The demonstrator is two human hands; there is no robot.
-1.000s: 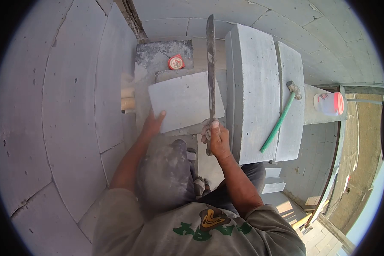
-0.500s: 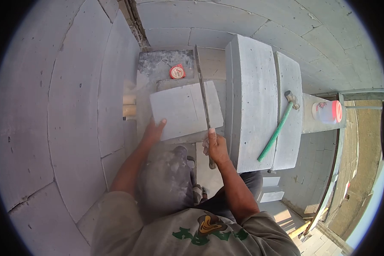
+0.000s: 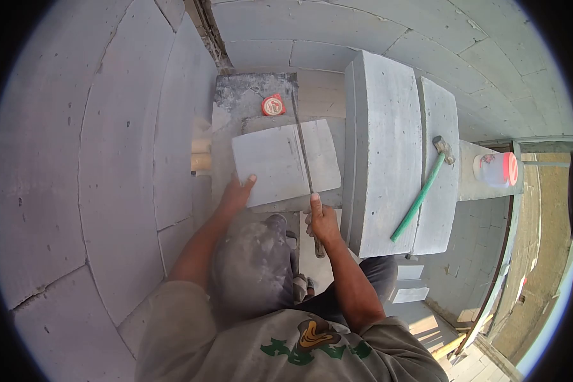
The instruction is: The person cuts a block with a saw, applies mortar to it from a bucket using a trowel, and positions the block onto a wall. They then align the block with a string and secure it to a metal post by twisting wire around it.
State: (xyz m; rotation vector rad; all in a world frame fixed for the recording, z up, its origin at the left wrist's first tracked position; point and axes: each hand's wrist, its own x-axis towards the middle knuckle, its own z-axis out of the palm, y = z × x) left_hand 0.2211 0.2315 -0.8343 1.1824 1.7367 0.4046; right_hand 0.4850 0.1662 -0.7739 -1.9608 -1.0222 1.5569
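The right hand (image 3: 323,221) grips a saw (image 3: 302,149) lying across the grey block (image 3: 270,162). The left hand (image 3: 237,195), at the block's 7 o'clock corner, presses it flat, fingers open.

Construction site, upper level. Evidence: unplastered walls (image 3: 108,159) of large grey blocks with open joints, loose blocks (image 3: 388,146) stacked as a bench, a hammer (image 3: 423,191), and open ground (image 3: 541,254) visible below.
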